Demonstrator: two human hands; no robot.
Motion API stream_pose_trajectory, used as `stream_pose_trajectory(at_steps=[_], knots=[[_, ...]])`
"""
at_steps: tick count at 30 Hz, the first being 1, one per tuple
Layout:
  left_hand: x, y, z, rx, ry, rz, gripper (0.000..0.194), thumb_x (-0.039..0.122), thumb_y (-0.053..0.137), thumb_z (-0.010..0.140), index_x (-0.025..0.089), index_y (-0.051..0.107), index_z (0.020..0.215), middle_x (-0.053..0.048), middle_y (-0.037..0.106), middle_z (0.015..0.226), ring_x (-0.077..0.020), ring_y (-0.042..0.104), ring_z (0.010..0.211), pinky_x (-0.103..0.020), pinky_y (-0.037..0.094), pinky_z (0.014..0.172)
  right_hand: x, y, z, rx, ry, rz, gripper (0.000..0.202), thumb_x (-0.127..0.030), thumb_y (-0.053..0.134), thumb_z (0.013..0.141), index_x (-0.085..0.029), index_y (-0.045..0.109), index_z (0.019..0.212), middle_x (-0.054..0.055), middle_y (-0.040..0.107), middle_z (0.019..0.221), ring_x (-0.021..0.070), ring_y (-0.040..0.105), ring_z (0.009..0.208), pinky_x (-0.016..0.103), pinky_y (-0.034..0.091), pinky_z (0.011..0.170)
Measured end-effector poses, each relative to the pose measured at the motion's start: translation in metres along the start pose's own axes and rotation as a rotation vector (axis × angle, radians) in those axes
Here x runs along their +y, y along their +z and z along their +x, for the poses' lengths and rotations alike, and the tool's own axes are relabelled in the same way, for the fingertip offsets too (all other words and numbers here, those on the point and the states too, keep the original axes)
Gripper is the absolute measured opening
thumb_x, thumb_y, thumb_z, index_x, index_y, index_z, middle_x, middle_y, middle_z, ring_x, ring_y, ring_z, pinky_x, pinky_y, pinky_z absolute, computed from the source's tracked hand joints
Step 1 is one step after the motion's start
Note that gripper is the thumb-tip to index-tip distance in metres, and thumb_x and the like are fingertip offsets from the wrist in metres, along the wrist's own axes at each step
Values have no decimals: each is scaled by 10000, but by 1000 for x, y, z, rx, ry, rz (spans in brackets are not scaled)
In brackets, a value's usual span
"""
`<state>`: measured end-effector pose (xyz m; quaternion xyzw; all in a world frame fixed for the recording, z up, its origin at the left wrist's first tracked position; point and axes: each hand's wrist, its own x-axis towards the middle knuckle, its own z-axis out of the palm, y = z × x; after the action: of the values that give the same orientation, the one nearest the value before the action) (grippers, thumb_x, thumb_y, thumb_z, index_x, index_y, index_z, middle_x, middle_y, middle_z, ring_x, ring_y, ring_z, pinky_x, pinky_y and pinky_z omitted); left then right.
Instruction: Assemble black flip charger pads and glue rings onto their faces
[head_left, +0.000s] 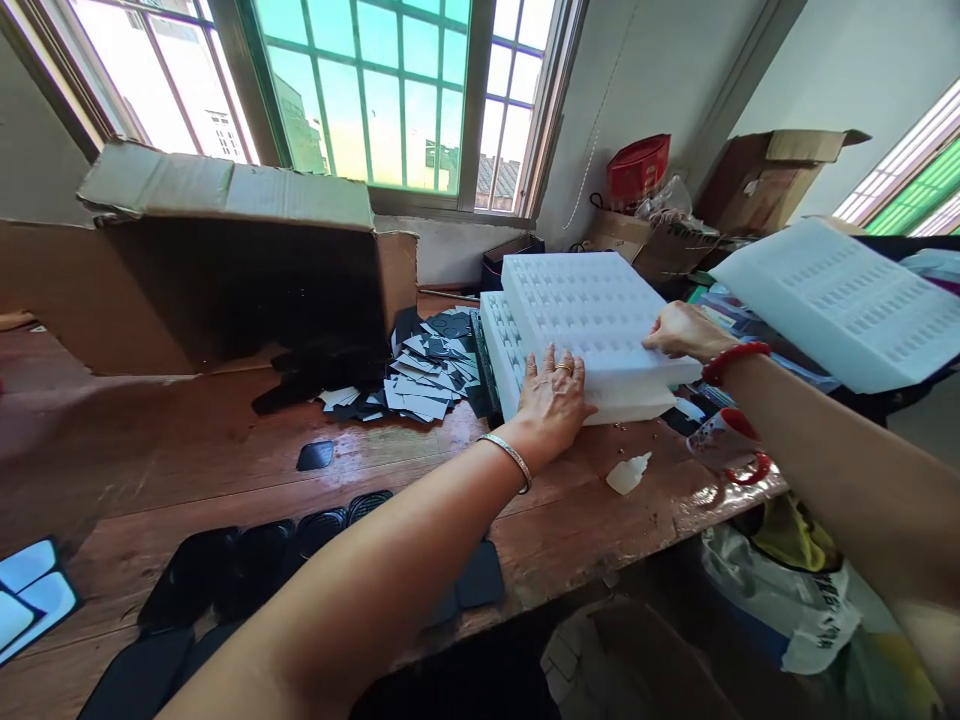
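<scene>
The left hand (553, 400) lay flat with fingers spread on the near side of the upper foam tray (574, 290), pressing rather than clasping it; the right hand (679, 332) was curled at that tray's 4 o'clock edge, though whether its grip pinched the foam or only leaned on it could not be told. The tray sat atop a lower foam tray (496, 325) that stuck out at 9 o'clock, both on the bench (555, 530). Judged from how they lay, the two were stacked but not squared up, while a loose foam sheet (840, 300) at 3 o'clock remained outside the stack. Measured from the upper tray, a pile of cut pieces (431, 375) lay unsorted near 8 o'clock, and flat black pieces (199, 570) farther out that way stood in more orderly groups. A small white bottle (628, 474) lay between 5 and 6 o'clock, a mug (720, 440) at 4. The left forearm hid some black pieces, shadow swallowed the inside of the cardboard box (240, 205) at 9 o'clock, and the frame cut off the pale panels (37, 590) far out at 8. How many layers the stack held was unclear.
</scene>
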<state>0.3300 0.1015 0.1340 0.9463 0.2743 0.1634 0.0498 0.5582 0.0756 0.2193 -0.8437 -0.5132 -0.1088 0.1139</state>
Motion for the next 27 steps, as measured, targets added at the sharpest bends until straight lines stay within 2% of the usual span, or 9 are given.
stream_pose_trajectory(at_steps=[3,6,9,11,15,18,20,23,27], knots=[[0,3,-1,-22,-9,-7,689,394,556,954,62,325,1512,-171,298,1606,-359,159,1508,-563,158,1222,-6,-26,-11,86,80,91,127,-219,664,743,-116,671,669,60,594,560,147,501,536,323,400,554],[-3,-1,0,-42,11,-44,679,387,554,949,98,323,1518,-163,291,1611,-344,147,1514,-569,176,1214,-14,-50,-30,197,165,430,82,-194,674,781,-117,663,803,77,631,635,128,524,536,303,410,526],[-14,-9,-6,-49,34,-86,685,388,531,959,99,287,1530,-167,260,1622,-326,142,1518,-542,214,1208,-25,-58,-58,59,162,842,195,-216,769,711,-149,672,866,65,653,673,139,581,558,247,389,456],[-26,-13,-21,-12,41,-102,688,372,529,962,91,268,1533,-174,248,1624,-311,144,1519,-499,213,1215,-34,-54,-77,-82,134,924,316,-321,833,662,-164,696,900,69,674,698,157,613,586,228,391,429],[-60,-19,-78,103,-16,-135,570,295,570,941,104,403,1451,-176,414,1531,-298,282,1473,-449,261,1199,-59,-24,-108,-258,44,1009,407,-455,867,610,-165,718,855,93,721,733,203,677,648,292,524,519],[-88,-22,-135,112,-109,-146,375,224,595,921,105,559,1276,-154,577,1313,-266,474,1316,-412,374,1128,-88,10,-130,-464,-134,1001,338,-466,799,704,-179,719,862,69,730,740,188,672,640,298,536,547],[-103,-23,-173,107,-183,-132,250,204,596,920,125,618,1157,-128,612,1190,-250,537,1203,-407,439,1061,-111,36,-146,-517,-309,931,267,-444,711,805,-184,717,866,43,718,731,164,647,630,270,509,537],[-111,-19,-221,82,-255,-94,143,209,593,929,150,664,1038,-101,622,1095,-243,558,1109,-412,473,1006,-147,78,-171,-385,-589,812,170,-323,618,889,-190,696,818,21,689,725,159,629,654,266,498,567],[-98,-1,-262,50,-277,-20,202,262,611,930,194,713,1091,-107,616,1166,-270,521,1179,-448,443,1046,-181,134,-196,-55,-912,595,189,-172,498,958,-179,641,835,65,675,828,181,638,720,303,523,652]])
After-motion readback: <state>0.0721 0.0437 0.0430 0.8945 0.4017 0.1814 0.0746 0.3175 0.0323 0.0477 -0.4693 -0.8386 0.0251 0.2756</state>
